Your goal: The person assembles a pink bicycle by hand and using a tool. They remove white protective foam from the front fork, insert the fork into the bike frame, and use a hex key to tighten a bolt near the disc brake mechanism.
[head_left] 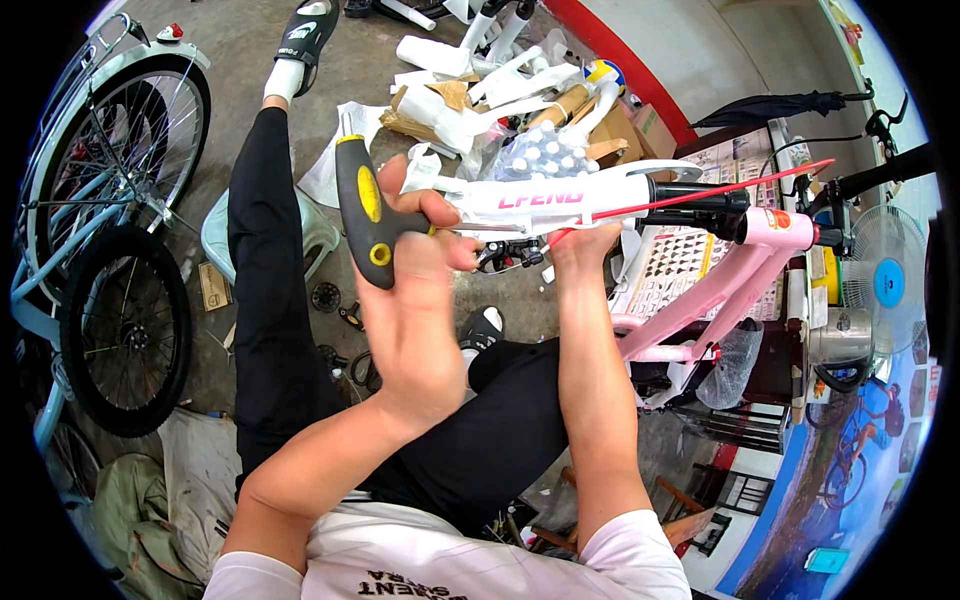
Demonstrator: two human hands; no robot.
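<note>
My left hand (415, 300) is wrapped around the black T-handle wrench with yellow inserts (365, 215), fingers closed on its crossbar, the shaft running off toward the white bicycle fork leg with pink lettering (545, 195). That fork leg is my landmark. My right hand (580, 240) comes up beneath it and grips it from below, steadying it. Just under the fork leg, between my two hands, sits a small black metal clamp fitting (505, 255), and the wrench tip seems to meet it, though my fingers hide the exact contact.

I judge I am partway through tightening or loosening a bolt on that fitting. The next move calls for a firm turn of the handle while my right hand keeps the fork from twisting.

Beyond the fork leg's far end the pink bicycle frame (725, 275) stands clamped. A thin red cable (700, 195) runs alongside the fork. Behind it lie white wrapped parts (480, 85) on the concrete floor (235, 50), and well off to its left leans a pale blue bicycle (90, 200).
</note>
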